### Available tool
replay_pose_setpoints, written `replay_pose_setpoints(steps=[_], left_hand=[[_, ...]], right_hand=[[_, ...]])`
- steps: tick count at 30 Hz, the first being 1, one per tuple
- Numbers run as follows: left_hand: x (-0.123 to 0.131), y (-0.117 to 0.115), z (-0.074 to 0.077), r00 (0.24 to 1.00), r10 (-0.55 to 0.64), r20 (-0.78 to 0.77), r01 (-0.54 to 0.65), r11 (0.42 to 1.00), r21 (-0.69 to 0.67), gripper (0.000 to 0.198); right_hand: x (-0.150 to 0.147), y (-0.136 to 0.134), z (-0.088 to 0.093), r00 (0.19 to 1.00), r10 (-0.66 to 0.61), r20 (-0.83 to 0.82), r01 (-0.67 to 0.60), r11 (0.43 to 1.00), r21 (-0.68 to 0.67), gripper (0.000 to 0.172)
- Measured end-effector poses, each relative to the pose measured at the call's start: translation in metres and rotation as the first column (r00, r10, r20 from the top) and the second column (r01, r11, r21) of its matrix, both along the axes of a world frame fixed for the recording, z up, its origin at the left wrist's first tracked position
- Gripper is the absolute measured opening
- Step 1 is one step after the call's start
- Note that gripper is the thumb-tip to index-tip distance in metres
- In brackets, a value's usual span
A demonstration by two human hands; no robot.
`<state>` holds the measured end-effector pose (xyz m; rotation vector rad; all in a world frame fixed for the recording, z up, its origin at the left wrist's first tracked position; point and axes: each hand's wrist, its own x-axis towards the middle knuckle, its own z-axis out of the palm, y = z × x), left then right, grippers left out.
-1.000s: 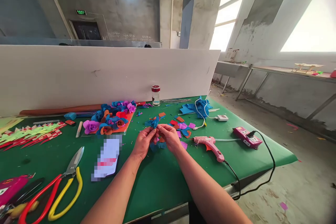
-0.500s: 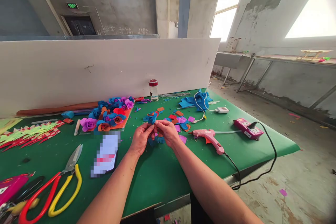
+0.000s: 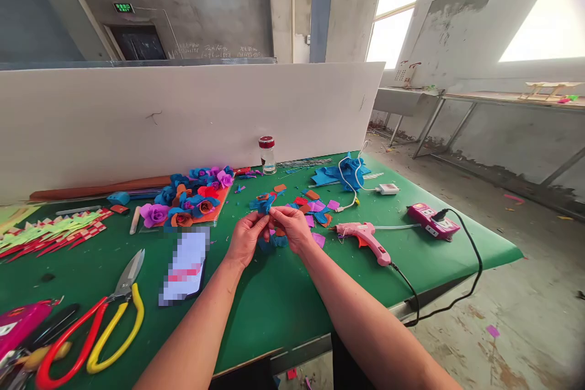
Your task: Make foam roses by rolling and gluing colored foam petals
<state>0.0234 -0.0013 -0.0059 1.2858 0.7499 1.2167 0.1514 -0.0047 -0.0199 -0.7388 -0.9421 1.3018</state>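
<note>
A blue paper flower (image 3: 265,202) with some orange in it is held between my two hands above the green table (image 3: 274,304). My left hand (image 3: 247,234) pinches its base from the left. From the right, my right hand (image 3: 292,226) grips its blue edge with thumb and forefinger, the fingertips of both hands nearly touching. Around and behind the hands lie cut petals (image 3: 320,206) in blue, purple, orange and red. Finished paper roses (image 3: 187,198) are grouped to the left. A pink glue gun (image 3: 365,239) rests to the right.
Scissors (image 3: 114,311) and a phone (image 3: 185,265) lie at the left. Behind are a red-lidded jar (image 3: 267,155), blue crepe paper (image 3: 350,172) and a white board (image 3: 192,116). A purple power strip (image 3: 433,221) with a black cable sits at the right edge.
The hands have stayed almost in place, with the flower still between them. The view has shifted very slightly.
</note>
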Motion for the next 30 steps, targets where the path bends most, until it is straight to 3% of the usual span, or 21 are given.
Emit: replay_pose_setpoints(steps=[3, 26, 30], left_hand=[[-0.0003, 0.0003, -0.0007, 1.000, 0.002, -0.004, -0.002, 1.000, -0.002, 0.024], [0.0010, 0.0010, -0.0013, 1.000, 0.014, 0.012, -0.014, 1.000, -0.024, 0.026], [-0.0012, 0.0025, -0.0011, 0.997, 0.055, 0.046, -0.052, 0.997, -0.062, 0.028]], right_hand=[[0.0000, -0.0009, 0.0029, 0.998, 0.046, -0.038, -0.045, 0.998, 0.039, 0.034], [-0.0030, -0.0009, 0.0042, 0.998, -0.055, 0.042, 0.053, 0.998, 0.030, 0.037], [0.0008, 0.0030, 0.0040, 0.983, -0.178, -0.040, 0.177, 0.984, -0.020, 0.039]])
